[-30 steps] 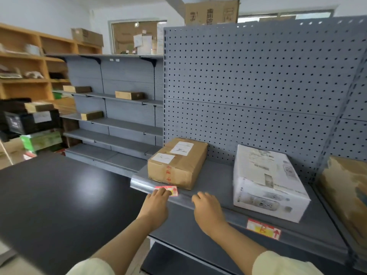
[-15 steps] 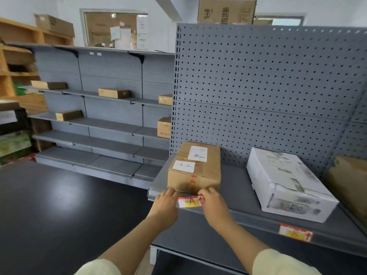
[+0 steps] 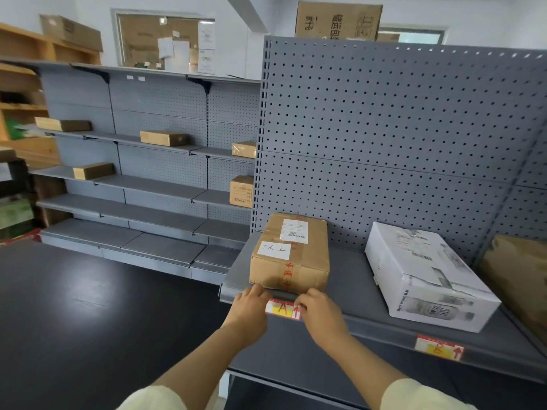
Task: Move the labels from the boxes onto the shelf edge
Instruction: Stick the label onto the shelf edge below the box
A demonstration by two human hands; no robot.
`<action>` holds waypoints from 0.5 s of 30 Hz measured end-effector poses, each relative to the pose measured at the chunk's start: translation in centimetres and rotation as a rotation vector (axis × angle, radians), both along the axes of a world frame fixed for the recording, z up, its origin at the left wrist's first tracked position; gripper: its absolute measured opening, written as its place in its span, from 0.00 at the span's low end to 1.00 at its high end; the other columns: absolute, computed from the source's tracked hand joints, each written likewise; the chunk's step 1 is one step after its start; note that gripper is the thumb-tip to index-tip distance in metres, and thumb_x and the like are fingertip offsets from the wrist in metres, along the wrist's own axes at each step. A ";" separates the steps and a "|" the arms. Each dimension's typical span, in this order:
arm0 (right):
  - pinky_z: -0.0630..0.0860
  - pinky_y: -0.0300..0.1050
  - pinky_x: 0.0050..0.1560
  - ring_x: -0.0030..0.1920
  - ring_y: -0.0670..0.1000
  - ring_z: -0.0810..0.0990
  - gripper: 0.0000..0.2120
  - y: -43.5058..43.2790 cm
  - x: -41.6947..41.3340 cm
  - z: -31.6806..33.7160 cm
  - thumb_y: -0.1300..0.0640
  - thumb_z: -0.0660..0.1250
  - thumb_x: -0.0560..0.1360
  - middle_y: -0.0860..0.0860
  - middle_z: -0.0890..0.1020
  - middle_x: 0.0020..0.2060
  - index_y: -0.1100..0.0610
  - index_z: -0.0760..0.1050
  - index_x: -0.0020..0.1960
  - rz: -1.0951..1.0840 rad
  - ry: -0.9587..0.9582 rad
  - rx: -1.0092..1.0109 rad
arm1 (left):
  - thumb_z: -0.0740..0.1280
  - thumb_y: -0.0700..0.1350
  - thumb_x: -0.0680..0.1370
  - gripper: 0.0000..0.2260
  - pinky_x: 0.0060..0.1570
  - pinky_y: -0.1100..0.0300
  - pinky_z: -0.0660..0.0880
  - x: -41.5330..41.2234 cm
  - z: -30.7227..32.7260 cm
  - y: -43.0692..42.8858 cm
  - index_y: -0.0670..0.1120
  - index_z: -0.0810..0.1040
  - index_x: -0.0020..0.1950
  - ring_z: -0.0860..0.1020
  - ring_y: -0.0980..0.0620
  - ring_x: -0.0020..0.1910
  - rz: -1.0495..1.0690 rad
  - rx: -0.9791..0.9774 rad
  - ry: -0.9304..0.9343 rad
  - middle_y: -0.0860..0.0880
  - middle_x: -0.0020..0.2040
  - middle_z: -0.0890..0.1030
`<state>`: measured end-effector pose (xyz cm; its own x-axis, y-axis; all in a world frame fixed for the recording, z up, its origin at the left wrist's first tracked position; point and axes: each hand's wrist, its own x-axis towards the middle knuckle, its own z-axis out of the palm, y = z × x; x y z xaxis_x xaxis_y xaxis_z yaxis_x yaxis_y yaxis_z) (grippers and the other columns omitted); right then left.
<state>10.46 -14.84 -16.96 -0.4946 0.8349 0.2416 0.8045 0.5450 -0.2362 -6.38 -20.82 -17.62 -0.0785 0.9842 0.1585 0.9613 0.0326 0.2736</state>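
The fingers (image 3: 260, 292) of the left hand (image 3: 247, 312) curl down over the front lip of the grey shelf (image 3: 364, 279), pressed together on the left end of a red, white and yellow label (image 3: 282, 309) marked with a black letter A and a red arrow. The right hand (image 3: 321, 313) mirrors it, its fingers closed against the label's right end, so the label sits flat on the shelf edge (image 3: 370, 328) between both hands. Whether the fingers pinch the label or only press on it cannot be told. Directly behind the label, a brown cardboard box (image 3: 291, 253) stands on the shelf with its front face just above the hands; it carries a white handwritten sticker (image 3: 273, 250) and a printed shipping slip (image 3: 294, 230) on top. To the right, well apart, lies a white box (image 3: 426, 276), tilted slightly, and below it a second label (image 3: 439, 347) of the same colours sits on the shelf edge. A grey pegboard panel (image 3: 399, 128) rises behind the boxes. Both forearms end in pale cream sleeves (image 3: 420, 396) at the bottom of the view.
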 end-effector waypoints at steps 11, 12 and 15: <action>0.75 0.48 0.53 0.55 0.54 0.75 0.14 0.1 -0.4 -0.6 0.65 0.63 0.77 0.52 0.76 0.55 0.56 0.77 0.61 0.073 -0.162 0.103 | 0.59 0.36 0.77 0.23 0.71 0.53 0.64 0.0 0.1 0.2 0.52 0.71 0.70 0.68 0.48 0.68 -0.020 0.002 0.048 0.50 0.70 0.68; 0.75 0.48 0.52 0.55 0.53 0.75 0.13 0.2 -0.4 -0.4 0.65 0.63 0.77 0.52 0.76 0.55 0.56 0.77 0.60 0.073 -0.178 0.106 | 0.59 0.36 0.77 0.23 0.71 0.53 0.64 -0.1 0.2 0.2 0.52 0.71 0.70 0.68 0.47 0.68 -0.021 0.000 0.050 0.50 0.70 0.69; 0.75 0.48 0.51 0.55 0.54 0.74 0.13 0.2 -0.6 -0.3 0.66 0.62 0.76 0.52 0.76 0.55 0.57 0.77 0.59 0.069 -0.179 0.101 | 0.59 0.36 0.77 0.23 0.72 0.52 0.64 -0.1 0.4 0.2 0.53 0.72 0.70 0.68 0.47 0.69 -0.022 -0.003 0.065 0.49 0.70 0.69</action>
<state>9.87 -14.61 -17.28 -0.5922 0.7738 0.2249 0.7888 0.6137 -0.0342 -6.47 -20.57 -17.22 -0.0464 0.9861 0.1594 0.9775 0.0120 0.2105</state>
